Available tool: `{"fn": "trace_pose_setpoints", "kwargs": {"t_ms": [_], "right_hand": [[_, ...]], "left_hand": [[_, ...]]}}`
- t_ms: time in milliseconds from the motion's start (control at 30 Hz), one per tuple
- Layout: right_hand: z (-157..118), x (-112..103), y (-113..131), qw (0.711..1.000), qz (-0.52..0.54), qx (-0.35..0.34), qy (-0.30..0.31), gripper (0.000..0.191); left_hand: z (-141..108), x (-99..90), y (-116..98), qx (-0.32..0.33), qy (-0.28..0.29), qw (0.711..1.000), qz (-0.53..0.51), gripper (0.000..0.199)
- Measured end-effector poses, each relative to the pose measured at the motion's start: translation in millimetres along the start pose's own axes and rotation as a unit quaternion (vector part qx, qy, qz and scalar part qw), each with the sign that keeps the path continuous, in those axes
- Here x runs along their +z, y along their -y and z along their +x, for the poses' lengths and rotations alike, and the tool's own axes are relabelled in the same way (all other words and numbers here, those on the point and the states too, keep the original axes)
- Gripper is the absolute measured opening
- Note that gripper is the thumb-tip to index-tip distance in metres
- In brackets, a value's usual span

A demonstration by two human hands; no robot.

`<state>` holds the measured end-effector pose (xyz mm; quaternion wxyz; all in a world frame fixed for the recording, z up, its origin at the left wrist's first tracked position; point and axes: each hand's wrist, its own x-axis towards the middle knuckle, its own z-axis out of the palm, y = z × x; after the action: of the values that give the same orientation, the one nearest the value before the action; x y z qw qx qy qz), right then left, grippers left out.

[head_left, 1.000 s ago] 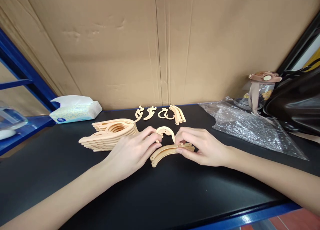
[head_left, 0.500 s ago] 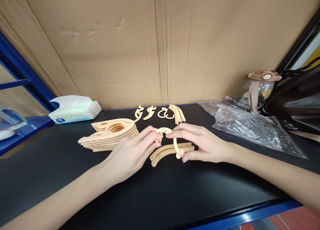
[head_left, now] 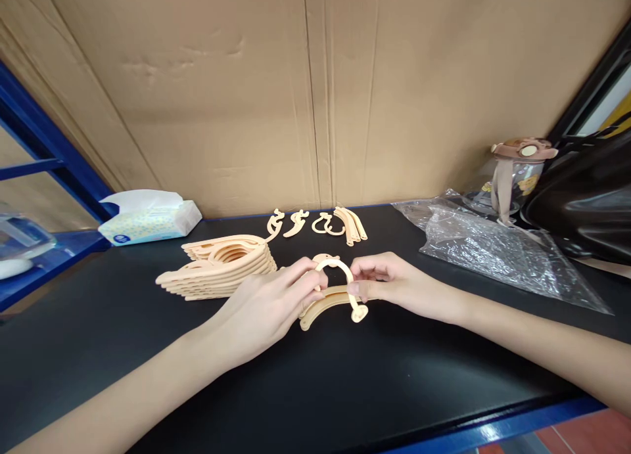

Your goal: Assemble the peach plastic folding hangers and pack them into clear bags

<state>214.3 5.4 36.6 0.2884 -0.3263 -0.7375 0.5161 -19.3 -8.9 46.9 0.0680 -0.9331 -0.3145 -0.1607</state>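
Observation:
Between my hands, above the black table, is a beige plastic hanger hook [head_left: 355,301], curved, with a small flat knob at its lower right end. My left hand [head_left: 269,303] is closed, fingers pinching the hook's left end. On the other side, my right hand [head_left: 399,284] grips the hook's right side between thumb and fingers. Another beige piece [head_left: 325,257] shows just behind the hook, partly hidden. Below lie curved beige hanger arms [head_left: 315,313], partly covered by my hands. A stack of beige folding hangers [head_left: 211,270] lies left of them.
Loose hooks and small curved parts [head_left: 296,224] lie near the cardboard wall [head_left: 221,99], beside more hanger arms [head_left: 352,225]. A tissue pack [head_left: 150,221] stands back left. Clear plastic wrap [head_left: 493,253], a drinking bottle [head_left: 522,178] and a dark bag [head_left: 586,191] occupy the right.
The hook has turned and moved slightly toward me. My right hand has shifted from reaching over the parts to pinching the hook's right side; the piece behind it is now visible.

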Motion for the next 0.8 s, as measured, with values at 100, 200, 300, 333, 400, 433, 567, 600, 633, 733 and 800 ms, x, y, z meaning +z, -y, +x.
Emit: {"fn": "trace_pose_setpoints", "kwargs": {"t_ms": [100, 200, 300, 333, 400, 433, 567, 600, 633, 733, 800], "right_hand": [[2.8, -2.7, -2.9, 0.998, 0.048, 0.032, -0.026, 0.029], [6.9, -10.4, -8.5, 0.996, 0.045, 0.029, -0.078, 0.025], [9.9, -17.5, -12.9, 0.993, 0.034, 0.014, -0.114, 0.020], [10.4, -18.8, -13.5, 0.992, 0.029, 0.011, -0.124, 0.020], [10.7, -19.4, -13.8, 0.990, 0.020, 0.003, -0.142, 0.021], [10.7, -19.0, -13.8, 0.989, 0.017, -0.003, -0.148, 0.022], [10.5, -15.7, -14.5, 0.989, 0.016, -0.015, -0.148, 0.022], [10.6, -15.1, -15.1, 0.989, 0.016, -0.015, -0.144, 0.023], [10.8, -14.8, -15.8, 0.990, 0.016, -0.016, -0.141, 0.024], [11.2, -14.7, -16.8, 0.990, 0.016, -0.018, -0.137, 0.026], [11.2, -15.1, -16.4, 0.990, 0.018, -0.019, -0.136, 0.025]], "left_hand": [[-0.6, 0.9, -0.4, -0.019, -0.018, 1.000, -0.014, 0.031], [-0.7, -0.1, -1.7, -0.021, -0.027, 0.999, -0.019, 0.029], [-0.1, -1.1, -4.0, 0.004, 0.000, 1.000, 0.004, 0.019], [0.1, -1.0, -4.8, 0.010, 0.012, 1.000, 0.007, 0.022], [0.3, -0.4, -5.9, 0.008, 0.037, 0.999, 0.005, 0.023], [0.5, 0.1, -6.2, 0.000, 0.051, 0.999, 0.005, 0.023], [1.2, 1.1, -5.7, -0.040, 0.090, 0.995, 0.012, 0.024], [1.4, 1.1, -5.4, -0.044, 0.095, 0.994, 0.010, 0.024], [1.4, 1.0, -5.3, -0.045, 0.098, 0.994, 0.007, 0.025], [1.1, 1.3, -5.6, -0.037, 0.095, 0.995, 0.001, 0.025], [0.8, 2.0, -6.2, -0.033, 0.085, 0.996, 0.001, 0.023]]}}
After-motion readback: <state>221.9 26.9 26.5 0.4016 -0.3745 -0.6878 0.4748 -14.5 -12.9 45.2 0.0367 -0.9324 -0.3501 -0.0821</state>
